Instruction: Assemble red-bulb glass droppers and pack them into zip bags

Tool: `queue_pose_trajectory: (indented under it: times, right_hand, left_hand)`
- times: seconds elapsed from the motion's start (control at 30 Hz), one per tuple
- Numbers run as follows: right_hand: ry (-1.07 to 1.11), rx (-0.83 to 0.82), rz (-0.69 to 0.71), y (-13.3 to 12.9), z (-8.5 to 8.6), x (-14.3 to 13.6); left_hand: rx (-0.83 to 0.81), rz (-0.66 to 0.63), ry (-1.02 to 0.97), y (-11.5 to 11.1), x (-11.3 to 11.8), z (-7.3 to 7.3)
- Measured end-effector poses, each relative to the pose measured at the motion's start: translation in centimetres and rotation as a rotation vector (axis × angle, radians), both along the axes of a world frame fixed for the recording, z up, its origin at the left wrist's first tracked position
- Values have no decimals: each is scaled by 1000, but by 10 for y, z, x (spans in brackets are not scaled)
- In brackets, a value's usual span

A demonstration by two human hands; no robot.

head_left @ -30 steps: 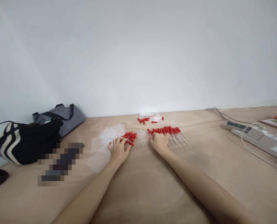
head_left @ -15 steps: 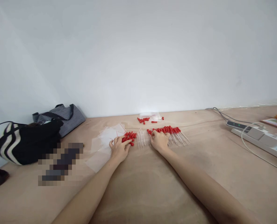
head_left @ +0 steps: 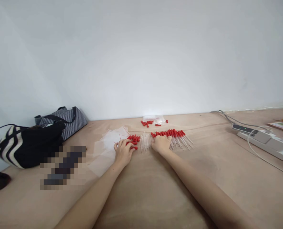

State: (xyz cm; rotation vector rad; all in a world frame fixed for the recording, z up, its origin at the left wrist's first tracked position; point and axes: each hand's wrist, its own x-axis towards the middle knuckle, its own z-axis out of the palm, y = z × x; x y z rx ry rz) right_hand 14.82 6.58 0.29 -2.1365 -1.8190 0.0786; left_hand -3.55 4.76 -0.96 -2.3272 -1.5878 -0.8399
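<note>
My left hand (head_left: 123,154) is at a small pile of red rubber dropper bulbs (head_left: 134,138), with thumb and fingers closed about a bulb at the near side. Between the hands lies a row of thin clear dropper tubes (head_left: 145,141). My right hand (head_left: 161,144) rests on the table at the right end of these tubes, fingers curled under; whatever they hold is hidden. Right beside it, droppers with red bulbs (head_left: 174,133) lie in a fanned row, their clear tubes pointing toward me.
Clear plastic bags (head_left: 103,161) lie spread left of the bulbs. More red bulbs (head_left: 147,122) and a clear bag (head_left: 153,118) are near the wall. A black bag (head_left: 39,148) and a striped bag (head_left: 76,122) stand left. At right is a power strip (head_left: 263,143) with cables.
My right hand has shifted slightly left and its fingers have curled further down. My left thumb and fingers have closed in on a bulb at the near side of the pile.
</note>
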Motion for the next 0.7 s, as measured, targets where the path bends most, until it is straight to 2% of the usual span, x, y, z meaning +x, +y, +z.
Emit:
queue_pose_trajectory:
  times: [0.2,0.33,0.43,0.53,0.6,0.7]
  right_hand:
    - [59,-41,-10,4,5,-1]
    - [107,-33,46,-2,10,9]
    - [147,-21,145,-16,11,23]
    - [170,32,289,-38,5,44]
    - [141,150,445,-54,-3,60]
    - [90,219,599,-73,-15,82]
  left_hand:
    - [-7,-34,-6,-8,1,4]
    - [-24,-96,-22,-13,5,5]
    - [-35,-173,17,-19,10,5]
    - [-85,-261,56,-27,17,4]
    - [-136,-297,14,-34,23,5]
    - [-247,-313,-121,-44,33,6]
